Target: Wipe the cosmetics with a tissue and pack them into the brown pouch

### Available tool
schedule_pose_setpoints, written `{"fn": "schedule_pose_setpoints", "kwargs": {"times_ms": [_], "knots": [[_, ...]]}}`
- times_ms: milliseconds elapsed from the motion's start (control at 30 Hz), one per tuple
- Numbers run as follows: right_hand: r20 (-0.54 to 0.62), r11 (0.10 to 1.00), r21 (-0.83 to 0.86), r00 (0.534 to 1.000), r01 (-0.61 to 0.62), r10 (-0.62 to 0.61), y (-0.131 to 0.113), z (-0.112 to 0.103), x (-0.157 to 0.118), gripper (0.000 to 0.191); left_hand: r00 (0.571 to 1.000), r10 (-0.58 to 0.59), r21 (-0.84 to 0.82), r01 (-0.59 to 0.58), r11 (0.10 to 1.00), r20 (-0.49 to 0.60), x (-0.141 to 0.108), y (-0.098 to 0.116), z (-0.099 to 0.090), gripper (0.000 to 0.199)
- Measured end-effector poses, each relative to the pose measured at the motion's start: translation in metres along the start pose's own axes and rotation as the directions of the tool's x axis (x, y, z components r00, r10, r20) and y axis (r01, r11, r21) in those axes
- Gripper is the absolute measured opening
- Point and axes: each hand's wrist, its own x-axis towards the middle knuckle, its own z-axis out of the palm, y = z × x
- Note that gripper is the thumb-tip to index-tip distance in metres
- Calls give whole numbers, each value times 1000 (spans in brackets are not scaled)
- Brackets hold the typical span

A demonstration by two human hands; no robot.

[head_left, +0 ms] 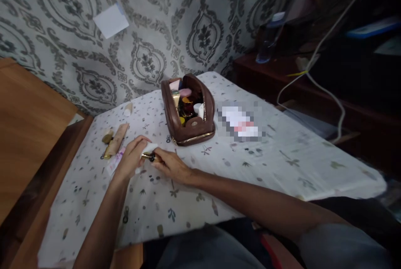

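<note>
My left hand [133,158] is closed around a white tissue or cloth [149,148], near the left middle of the table. Facing it, my right hand [172,166] grips a small dark bottle-like item with a gold end [148,156]. That gold end touches or lies against the white wad; the rest is hidden by my fingers. Just beyond both hands stands an open brown cosmetic bag [205,133], filled with small containers. Beside my left hand lie a beige tube [120,137] and a white-and-purple packet [113,163].
A brush-like item [108,137] and a small pale cylinder [128,109] lie on the patterned tablecloth [200,210]. Right of the bag is a blurred-out flat thing [241,122]. A water bottle [270,37] and white cable [328,97] are at right; wooden furniture [31,123] borders the left.
</note>
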Motion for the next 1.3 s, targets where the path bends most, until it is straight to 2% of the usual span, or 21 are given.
{"fn": "schedule_pose_setpoints", "kwargs": {"times_ms": [133, 300, 467, 533, 600, 667, 767, 833, 900, 1000, 1067, 1133, 1200, 1300], "knots": [[16, 997, 71, 1000, -18, 17, -2, 2, 1, 19, 998, -58, -189, 61, 980, 22, -1, -9, 8, 37], [-13, 987, 125, 995, -97, 99, -2, 3, 4, 19, 992, 41, -183, -62, 981, -116, -5, -25, 21, 32], [-144, 995, 71, 986, -75, 84, 1, 3, 9, 20, 966, 100, -20, -108, 994, -238, -15, -28, 21, 31], [-160, 995, 69, 984, -71, 81, 2, 3, 9, 16, 945, 216, 113, -194, 975, -247, -19, -28, 20, 31], [-140, 991, 106, 986, -77, 92, 2, 2, 8, 15, 904, 366, 246, -312, 918, -219, -21, -29, 20, 29], [-122, 986, 141, 987, -87, 105, 3, 2, 7, 18, 867, 466, 348, -388, 853, -176, -22, -32, 20, 29], [-97, 965, 227, 983, -132, 157, 5, 3, 6, 27, 852, 508, 419, -418, 806, -126, -23, -38, 16, 29], [-80, 926, 332, 973, -180, 218, 7, 5, 7, 38, 852, 517, 417, -440, 795, -86, -24, -41, 11, 26], [-60, 883, 419, 963, -213, 261, 7, 6, 8, 40, 854, 514, 394, -449, 802, -75, -26, -42, 7, 25], [-20, 848, 469, 957, -246, 289, 6, 6, 9, 37, 858, 476, 340, -396, 853, -195, -29, -41, 6, 25], [15, 840, 470, 954, -272, 300, 4, 5, 9, 36, 834, 458, 310, -367, 877, -308, -31, -39, 8, 23], [44, 848, 449, 954, -283, 296, 2, 4, 8, 37, 807, 479, 318, -379, 869, -346, -31, -35, 11, 19], [59, 861, 429, 960, -272, 273, 1, 3, 7, 39, 796, 530, 366, -419, 831, -292, -31, -33, 12, 16], [48, 852, 467, 968, -238, 245, 2, 1, 8, 45, 788, 598, 427, -496, 757, -145, -32, -32, 11, 16]]}}
